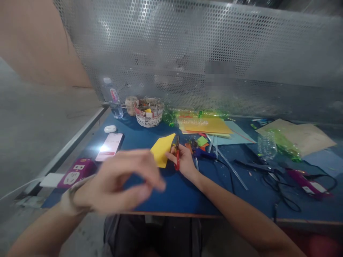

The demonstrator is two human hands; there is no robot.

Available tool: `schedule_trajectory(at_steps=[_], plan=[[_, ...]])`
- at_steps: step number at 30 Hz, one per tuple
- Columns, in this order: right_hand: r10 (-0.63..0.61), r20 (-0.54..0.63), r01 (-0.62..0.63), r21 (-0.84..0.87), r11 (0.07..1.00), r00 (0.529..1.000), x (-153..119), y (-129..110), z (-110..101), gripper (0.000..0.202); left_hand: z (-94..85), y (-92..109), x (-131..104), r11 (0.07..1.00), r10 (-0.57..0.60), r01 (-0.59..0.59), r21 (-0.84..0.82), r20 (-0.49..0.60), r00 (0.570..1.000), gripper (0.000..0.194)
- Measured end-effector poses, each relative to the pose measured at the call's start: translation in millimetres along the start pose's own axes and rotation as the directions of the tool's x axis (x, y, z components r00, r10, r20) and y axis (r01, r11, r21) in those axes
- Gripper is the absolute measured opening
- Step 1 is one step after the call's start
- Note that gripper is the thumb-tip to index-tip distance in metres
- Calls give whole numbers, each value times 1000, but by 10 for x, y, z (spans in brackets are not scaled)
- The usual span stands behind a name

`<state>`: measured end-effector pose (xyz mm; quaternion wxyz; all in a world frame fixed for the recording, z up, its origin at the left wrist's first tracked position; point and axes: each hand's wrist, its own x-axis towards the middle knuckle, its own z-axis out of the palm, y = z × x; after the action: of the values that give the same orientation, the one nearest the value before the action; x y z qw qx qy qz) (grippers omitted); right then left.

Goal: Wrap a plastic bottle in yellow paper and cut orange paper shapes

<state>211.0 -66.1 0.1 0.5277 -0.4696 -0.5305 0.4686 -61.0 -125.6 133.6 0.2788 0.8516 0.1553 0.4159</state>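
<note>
A piece of yellow paper (162,150) is held up over the blue table by my right hand (183,160), whose fingers pinch its right edge. Red-handled scissors (177,157) are in the same hand, with the blades pointing away from me. Nearer the camera, my left hand (128,178) hangs in the air, blurred by motion. Its fingers are curved and apart from the thumb, and nothing shows between them. It wears a band at the wrist and overlaps the lower left part of the paper in view.
A phone (109,146), earbud case (110,129) and purple power strip (77,173) lie left. Behind stand a bottle (114,100) and woven basket (149,113). Paper sheets (206,125), a blue glue gun (205,153) and cables (281,192) are right, before a perforated metal panel (171,53).
</note>
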Motion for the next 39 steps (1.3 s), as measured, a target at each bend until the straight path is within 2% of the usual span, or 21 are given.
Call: schedule_trajectory(at_steps=[1, 2, 3, 5, 7, 9, 11, 13, 16, 18, 21, 23, 24, 27, 28, 30, 32, 34, 37, 39], plan=[[4, 3, -4, 2, 1000, 1000, -4, -2, -3, 65, 28, -263, 102, 997, -72, 70, 34, 46, 996, 18], [4, 5, -4, 4, 1000, 1000, -9, -3, -8, 65, 73, -547, 177, 984, -142, 138, 114, 27, 990, 14], [0, 2, 0, 9, 1000, 1000, -14, -1, -15, 65, 132, -834, 217, 960, -212, 210, 187, -12, 977, 18], [-16, -16, 17, 26, 1000, 1000, -27, 14, -33, 66, 263, -1336, 195, 898, -352, 364, 248, -95, 931, 42], [-20, -29, 21, 43, 999, 999, -41, 40, -52, 65, 386, -1654, 81, 844, -494, 508, 169, -120, 861, 71], [-1, -28, 2, 61, 998, 1000, -55, 64, -71, 63, 484, -1763, -40, 793, -610, 609, -20, -43, 792, 86], [19, -18, -18, 88, 996, 1000, -62, 78, -88, 61, 558, -1720, -111, 692, -689, 678, -248, 51, 723, 91], [23, -8, -22, 103, 994, 1000, -57, 81, -100, 59, 610, -1622, -124, 569, -746, 699, -432, 87, 661, 91], [15, 12, -15, 11, 1000, 1000, -28, 83, -105, 55, 631, -1544, -97, 474, -783, 653, -591, 57, 620, 89], [8, 5, -8, -82, 997, 1000, -6, 102, -92, 51, 596, -1585, -86, 501, -778, 600, -624, -22, 627, 90], [-9, -12, 7, -111, 994, 1000, 32, 164, -64, 49, 497, -1749, -88, 642, -733, 514, -569, -258, 630, 91], [-45, -27, 42, -115, 992, 999, 78, 203, -71, 47, 438, -1863, -90, 718, -685, 474, -509, -401, 608, 95], [-75, -34, 70, -138, 988, 997, 114, 210, -89, 45, 416, -1904, -88, 731, -675, 468, -496, -428, 601, 94], [-170, -20, 151, -362, 920, 985, 290, 152, -216, 33, 373, -1938, -75, 744, -662, 463, -482, -437, 608, 90], [-175, 11, 158, -493, 855, 985, 371, 108, -275, 27, 360, -1925, -69, 763, -640, 451, -463, -447, 625, 91], [-103, 111, 151, -743, 651, 988, 552, 1, -394, 24, 330, -1883, -58, 826, -562, 420, -376, -484, 671, 96], [-66, 141, 155, -828, 539, 988, 744, -98, -486, 25, 295, -1842, -46, 875, -483, 407, -261, -511, 711, 101], [-70, 141, 157, -864, 478, 988, 933, -166, -530, 24, 265, -1812, -34, 893, -446, 404, -199, -505, 739, 105], [-61, 161, 172, -904, 391, 985, 1199, -210, -518, 13, 246, -1785, -20, 894, -446, 363, -261, -452, 773, 108], [-45, 188, 192, -919, 345, 981, 1355, -227, -504, 23, 257, -1777, -19, 887, -449, 338, -315, -415, 791, 108]])
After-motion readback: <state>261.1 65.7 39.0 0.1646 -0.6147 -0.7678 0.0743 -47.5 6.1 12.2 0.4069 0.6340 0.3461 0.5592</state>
